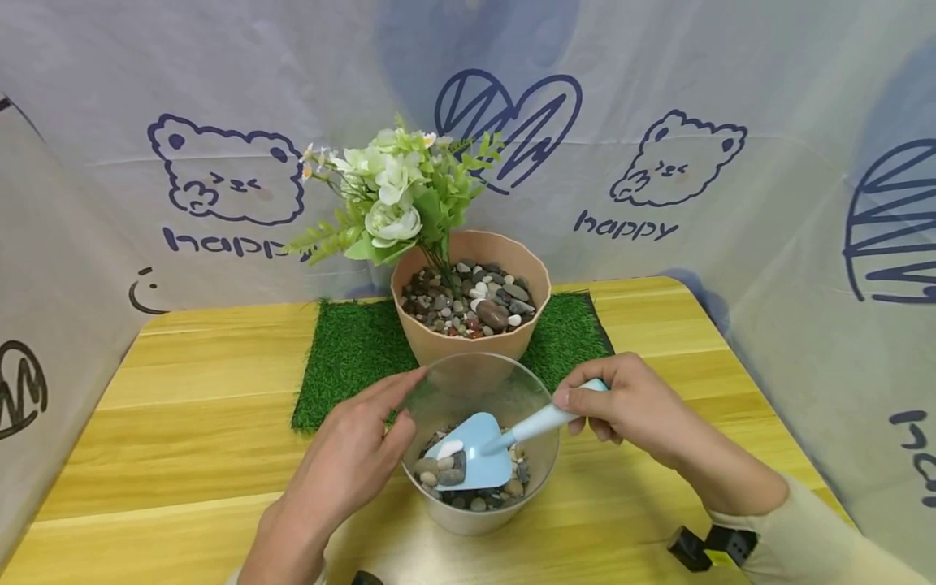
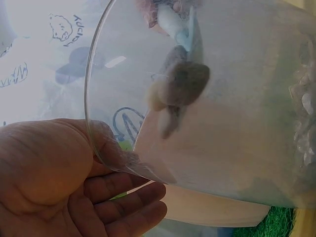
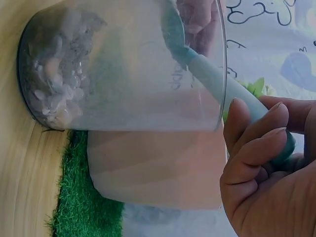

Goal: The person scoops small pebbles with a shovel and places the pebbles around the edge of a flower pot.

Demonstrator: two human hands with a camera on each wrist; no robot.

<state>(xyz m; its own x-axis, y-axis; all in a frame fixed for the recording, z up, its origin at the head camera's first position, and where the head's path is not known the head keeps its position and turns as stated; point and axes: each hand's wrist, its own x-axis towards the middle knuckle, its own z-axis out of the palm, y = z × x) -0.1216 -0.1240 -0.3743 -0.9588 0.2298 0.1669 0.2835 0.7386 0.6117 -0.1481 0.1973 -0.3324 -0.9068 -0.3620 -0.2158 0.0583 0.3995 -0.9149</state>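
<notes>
In the head view my right hand [image 1: 621, 406] grips the pale handle of a light blue hand trowel [image 1: 488, 459]. Several pebbles [image 1: 439, 470] lie on its blade, inside the mouth of a clear tub [image 1: 478, 524] that has more stones at the bottom. My left hand [image 1: 351, 451] rests against the tub's left rim, index finger extended along it and thumb close to the edge. Through the tub wall, the left wrist view shows the raised pebbles [image 2: 185, 86]. Curled fingers [image 3: 256, 143] surround the handle in the right wrist view.
Behind the tub stands a peach flowerpot [image 1: 468, 349] with pebbles and white flowers [image 1: 391, 191] in it. It sits on a green turf mat [image 1: 351, 357] on a wooden table [image 1: 183, 406]. Printed cloth [image 1: 526, 49] hangs around the table.
</notes>
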